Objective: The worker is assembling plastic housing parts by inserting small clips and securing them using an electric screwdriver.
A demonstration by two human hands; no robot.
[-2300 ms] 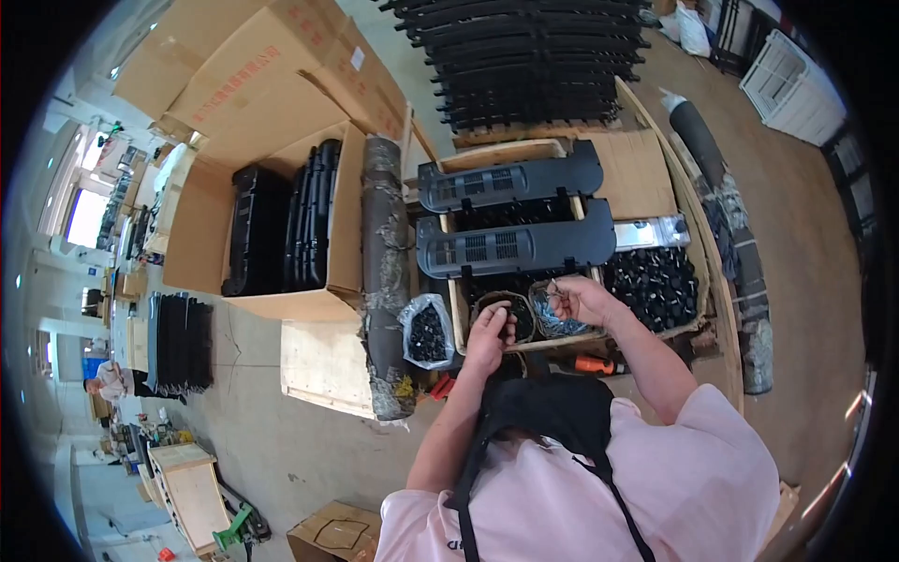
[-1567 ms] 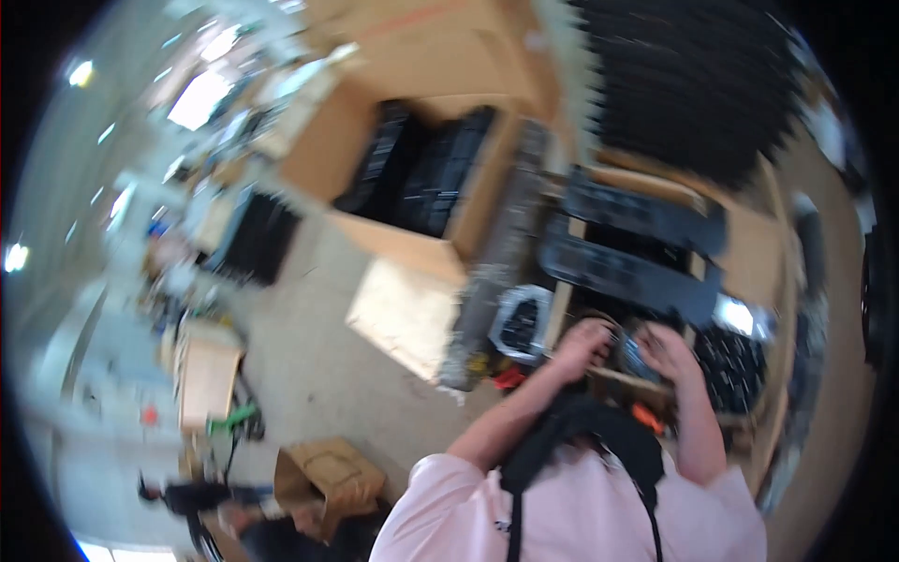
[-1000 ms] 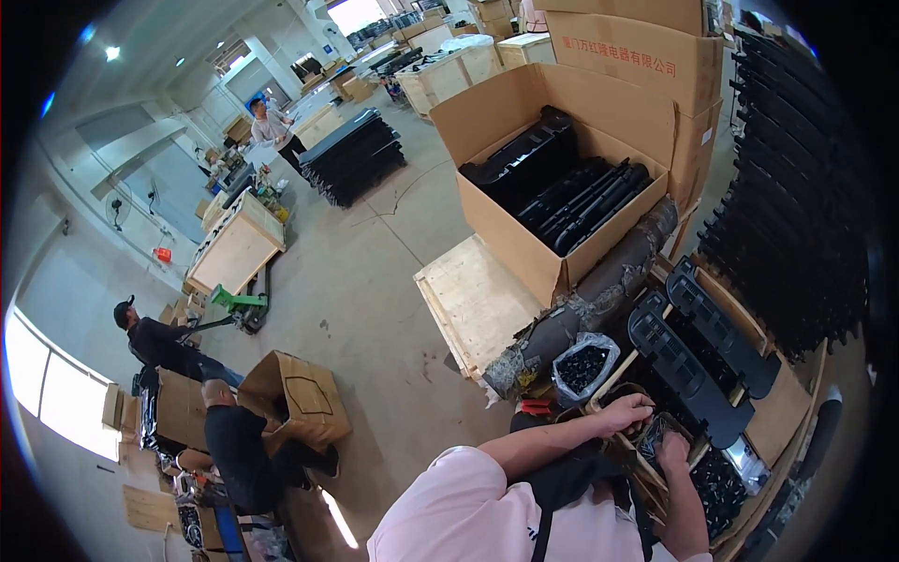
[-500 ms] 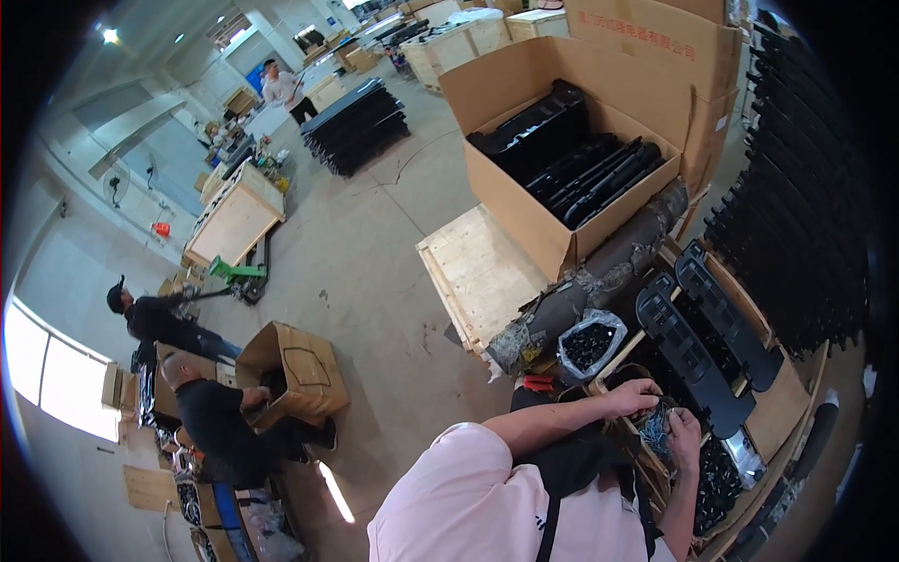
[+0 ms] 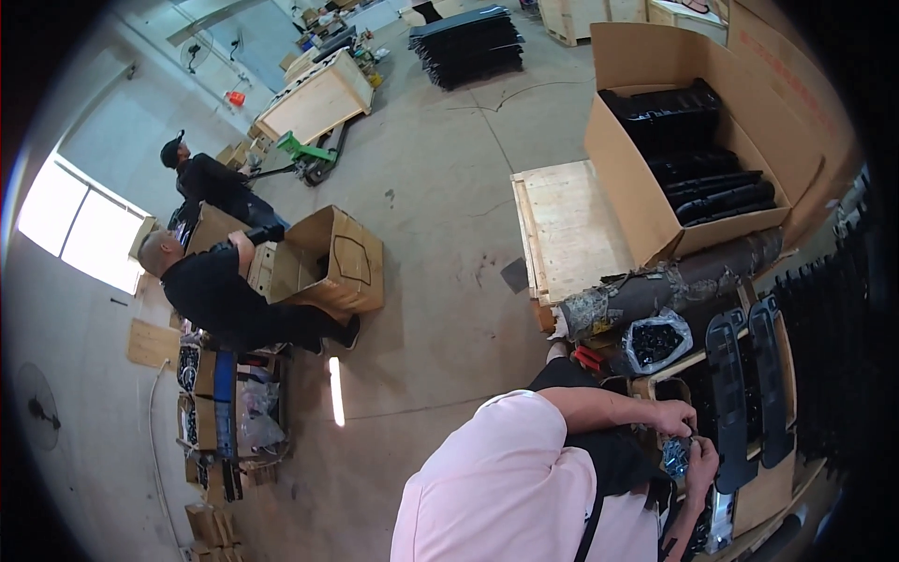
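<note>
My left hand [image 5: 673,419] and my right hand [image 5: 700,465] meet at the lower right, fingertips nearly together. Both are closed in a pinch around something small and dark, too small to make out. Just below the fingers sits a heap of small bluish metal pieces [image 5: 673,457] in a box. Two long black plastic panels, a nearer one [image 5: 729,398] and a farther one [image 5: 770,389], lean upright to the right of my hands. Beyond my left forearm lies a clear plastic bag of small black parts [image 5: 657,341].
A red-handled tool [image 5: 589,359] lies left of the bag. Behind it are a thick wrapped roll [image 5: 674,290], a wooden crate [image 5: 576,220] and an open carton of black parts [image 5: 646,234]. At left, a co-worker [image 5: 211,281] leans by another open carton [image 5: 356,267]; a second person stands near a green pallet jack [image 5: 304,150].
My view has swung, so the surroundings sit farther right or lower. My hands remain close together over the bluish pieces. The nearer co-worker's hand has come up from the carton with a dark part.
</note>
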